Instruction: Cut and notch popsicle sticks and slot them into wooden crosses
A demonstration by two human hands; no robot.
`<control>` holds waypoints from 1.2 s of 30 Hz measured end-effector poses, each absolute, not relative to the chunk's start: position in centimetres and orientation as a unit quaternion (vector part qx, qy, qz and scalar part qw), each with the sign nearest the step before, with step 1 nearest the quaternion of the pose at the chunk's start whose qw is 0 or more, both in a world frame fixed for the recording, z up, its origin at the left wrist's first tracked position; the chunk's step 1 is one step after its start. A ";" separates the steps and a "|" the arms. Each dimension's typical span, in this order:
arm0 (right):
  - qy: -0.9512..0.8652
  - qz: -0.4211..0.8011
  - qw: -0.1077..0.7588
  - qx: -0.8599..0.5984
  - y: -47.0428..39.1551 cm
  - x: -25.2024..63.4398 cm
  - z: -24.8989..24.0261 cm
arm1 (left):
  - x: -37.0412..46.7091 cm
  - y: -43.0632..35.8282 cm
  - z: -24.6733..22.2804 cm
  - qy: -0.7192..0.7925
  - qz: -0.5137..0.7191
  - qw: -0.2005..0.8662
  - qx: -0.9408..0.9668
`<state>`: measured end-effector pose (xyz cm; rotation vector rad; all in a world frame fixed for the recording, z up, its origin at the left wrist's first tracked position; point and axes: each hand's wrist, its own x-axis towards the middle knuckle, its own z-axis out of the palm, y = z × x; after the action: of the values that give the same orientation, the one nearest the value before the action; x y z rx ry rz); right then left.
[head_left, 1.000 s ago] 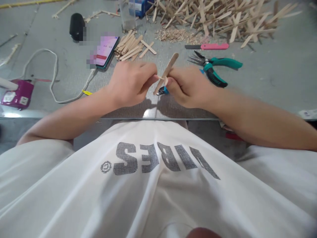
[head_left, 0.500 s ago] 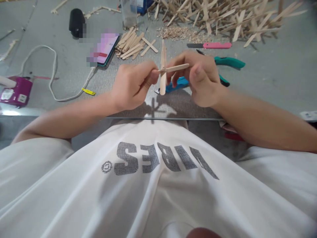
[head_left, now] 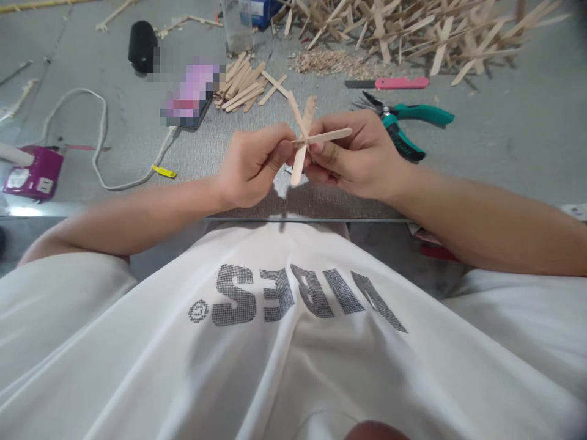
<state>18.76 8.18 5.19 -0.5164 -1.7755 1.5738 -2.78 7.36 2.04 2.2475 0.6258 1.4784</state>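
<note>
Above the near edge of the grey table [head_left: 504, 134], both my hands hold a small star of crossed wooden craft sticks [head_left: 306, 131]. My left hand [head_left: 255, 164] pinches its left side between thumb and fingers. My right hand [head_left: 360, 156] grips the right side, one stick end lying across its fingers. The sticks fan out upward and to the right; one end points down between the hands.
Green-handled pliers [head_left: 403, 119] and a pink knife [head_left: 389, 83] lie right of my hands. Loose sticks [head_left: 245, 85] lie beside a phone [head_left: 190, 95]. A big heap of stick crosses [head_left: 413, 30] fills the far right. A purple power strip [head_left: 30, 174] with its white cable [head_left: 98, 140] sits at left.
The stick assembly has turned in my hands, so its sticks now spread as a star. My right hand has dropped lower and closed around the right side, uncovering the pliers.
</note>
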 end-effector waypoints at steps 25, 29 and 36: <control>-0.732 0.532 0.346 -0.249 8.6 19.2 4.8 | -3.8 8.4 2.8 0.255 0.443 0.005 0.860; -0.733 0.427 0.443 -0.290 8.9 19.4 4.0 | -3.9 10.4 2.7 0.157 0.541 -0.122 0.817; -0.803 0.373 0.390 -0.252 6.8 19.6 5.5 | -3.4 10.6 2.6 0.192 0.520 -0.202 0.808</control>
<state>19.61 6.83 5.45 -0.6413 -2.0415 0.9473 -3.41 10.59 2.64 2.9262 0.6942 1.8818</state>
